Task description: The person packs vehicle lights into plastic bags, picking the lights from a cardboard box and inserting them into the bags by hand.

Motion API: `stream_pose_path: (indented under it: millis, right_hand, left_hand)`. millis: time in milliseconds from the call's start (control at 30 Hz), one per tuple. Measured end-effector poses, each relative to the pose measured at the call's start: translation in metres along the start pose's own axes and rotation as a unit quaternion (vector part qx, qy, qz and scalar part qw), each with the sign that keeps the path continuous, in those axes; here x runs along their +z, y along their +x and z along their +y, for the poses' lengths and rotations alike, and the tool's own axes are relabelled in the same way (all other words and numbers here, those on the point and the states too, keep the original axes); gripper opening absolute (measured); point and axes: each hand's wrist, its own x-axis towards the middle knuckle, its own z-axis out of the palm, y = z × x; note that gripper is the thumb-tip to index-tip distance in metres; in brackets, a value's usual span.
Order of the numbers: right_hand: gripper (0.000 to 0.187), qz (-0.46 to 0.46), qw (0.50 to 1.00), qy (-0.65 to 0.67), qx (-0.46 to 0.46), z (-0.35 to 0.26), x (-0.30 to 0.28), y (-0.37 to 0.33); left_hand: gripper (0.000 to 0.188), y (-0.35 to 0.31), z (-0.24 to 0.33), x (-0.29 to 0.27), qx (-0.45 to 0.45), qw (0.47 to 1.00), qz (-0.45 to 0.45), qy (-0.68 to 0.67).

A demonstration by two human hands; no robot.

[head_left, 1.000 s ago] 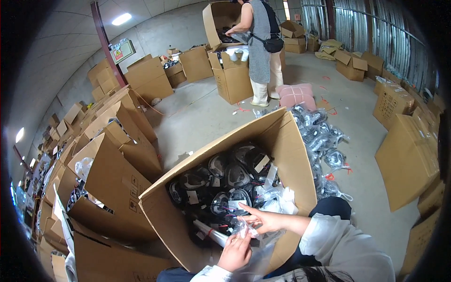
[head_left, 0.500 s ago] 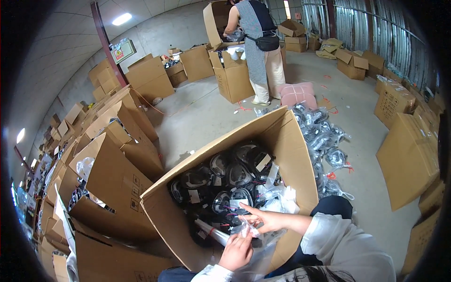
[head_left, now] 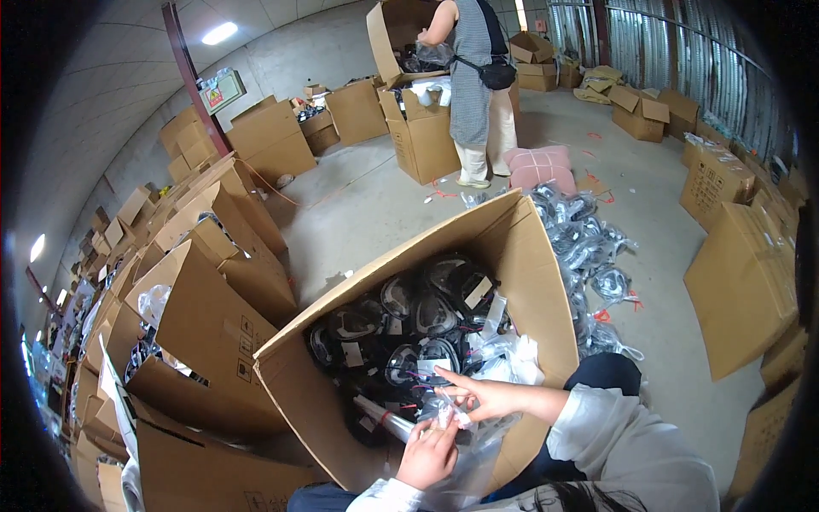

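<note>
A large open cardboard box [head_left: 533, 273] stands tilted before me, holding several black rounded parts [head_left: 435, 311] with shiny faces, pale labels and thin wires. Over its near side, my left hand [head_left: 429, 454] pinches the gathered neck of a clear plastic bag [head_left: 479, 456]. My right hand [head_left: 488, 398] grips the same plastic from the right, with its index finger stretched out. The bag hangs below my hands; its contents cannot be made out. Close to my left hand lies a whitish tube-like bundle [head_left: 386, 418] with a red tie. Crumpled white plastic [head_left: 512, 358] fills the box's right side.
Bagged dark parts [head_left: 589, 247] with red ties are heaped on the floor to the right, by a pink cushion [head_left: 542, 166]. Open cartons [head_left: 200, 324] line the left, and more boxes [head_left: 738, 290] stand right. A co-worker [head_left: 478, 94] stands at a far carton.
My hands have barely moved and keep hold of the plastic bag. The co-worker has shifted slightly to the right at the far carton.
</note>
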Motion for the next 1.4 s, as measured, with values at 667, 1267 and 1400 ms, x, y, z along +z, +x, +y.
stream_pose_path:
  millis: [667, 1267, 1400]
  right_hand:
    - [0.106, 0.033, 0.997, 0.065, -0.022, 0.01, 0.008, 0.003]
    - [0.112, -0.014, 1.0, -0.01, 0.007, 0.003, 0.01, 0.002]
    - [0.112, 0.012, 0.997, -0.077, 0.017, -0.002, 0.018, 0.004]
  left_hand:
    - [0.05, 0.007, -0.001, -0.011, -0.008, 0.998, 0.046, 0.041]
    - [0.041, 0.001, -0.006, -0.011, 0.026, 0.998, 0.02, 0.06]
    - [0.034, 0.007, -0.004, -0.012, 0.04, 0.994, 0.078, 0.061]
